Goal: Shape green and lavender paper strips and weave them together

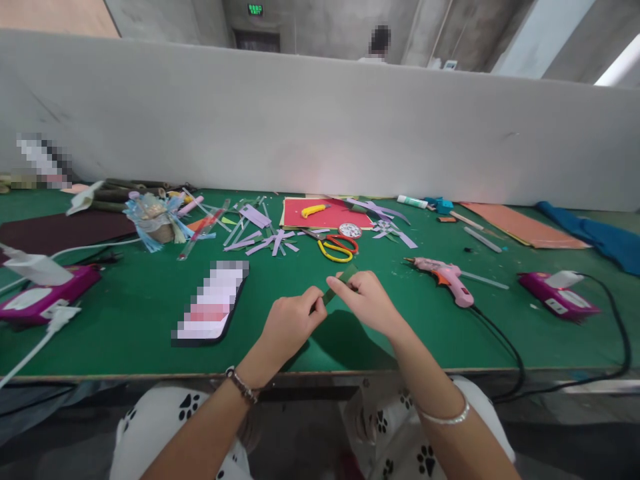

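Both my hands pinch a short dark green paper strip (339,283) above the green table (150,300) near its front edge. My left hand (293,321) grips the strip's lower left end with closed fingers. My right hand (367,299) holds the upper right end between thumb and fingers. Just beyond the strip lie yellow-and-red scissors (338,248) and scattered purple paper strips (273,241).
A pink glue gun (447,277) with a black cord lies to the right. A phone (213,303) lies to the left. A red sheet (325,215) bears a yellow cutter (315,210). Magenta devices (43,300) (557,297) sit at both sides. A white partition (320,127) backs the table.
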Demonstrator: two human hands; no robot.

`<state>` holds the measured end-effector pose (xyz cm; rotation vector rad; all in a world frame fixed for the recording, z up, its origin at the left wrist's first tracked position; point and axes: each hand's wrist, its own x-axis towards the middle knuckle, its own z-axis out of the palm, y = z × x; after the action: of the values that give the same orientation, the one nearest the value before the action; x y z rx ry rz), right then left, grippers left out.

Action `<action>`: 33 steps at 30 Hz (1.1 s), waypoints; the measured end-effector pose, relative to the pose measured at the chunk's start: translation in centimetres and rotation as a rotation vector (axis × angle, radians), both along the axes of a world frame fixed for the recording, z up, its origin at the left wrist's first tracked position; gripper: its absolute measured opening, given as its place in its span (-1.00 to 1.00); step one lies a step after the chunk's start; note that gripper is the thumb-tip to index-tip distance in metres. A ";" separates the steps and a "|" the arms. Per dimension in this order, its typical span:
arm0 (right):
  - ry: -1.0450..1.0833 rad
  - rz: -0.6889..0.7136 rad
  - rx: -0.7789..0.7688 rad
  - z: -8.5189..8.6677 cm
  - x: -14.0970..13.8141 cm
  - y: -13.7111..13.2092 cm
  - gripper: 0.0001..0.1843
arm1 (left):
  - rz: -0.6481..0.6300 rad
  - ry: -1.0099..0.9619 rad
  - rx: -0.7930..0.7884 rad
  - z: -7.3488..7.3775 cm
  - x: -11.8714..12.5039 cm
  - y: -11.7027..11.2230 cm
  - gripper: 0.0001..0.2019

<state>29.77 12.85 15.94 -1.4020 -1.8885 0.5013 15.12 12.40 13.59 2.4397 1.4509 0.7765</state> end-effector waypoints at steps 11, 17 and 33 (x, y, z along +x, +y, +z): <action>0.054 -0.111 -0.015 0.5 0.9 0.1 -0.49 | -0.037 0.095 -0.015 -0.3 -0.2 0.2 -0.82; 0.050 -0.281 -0.050 1.4 3.2 0.5 -0.51 | -0.088 0.058 -0.123 0.0 0.0 0.3 -0.82; 0.516 -0.597 0.166 2.2 9.6 0.5 -0.52 | -0.222 0.065 -0.145 0.7 -3.1 2.1 -0.85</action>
<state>39.36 13.36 18.13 -1.4629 -1.0167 0.3492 11.98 14.46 14.26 2.4784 1.1845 0.5303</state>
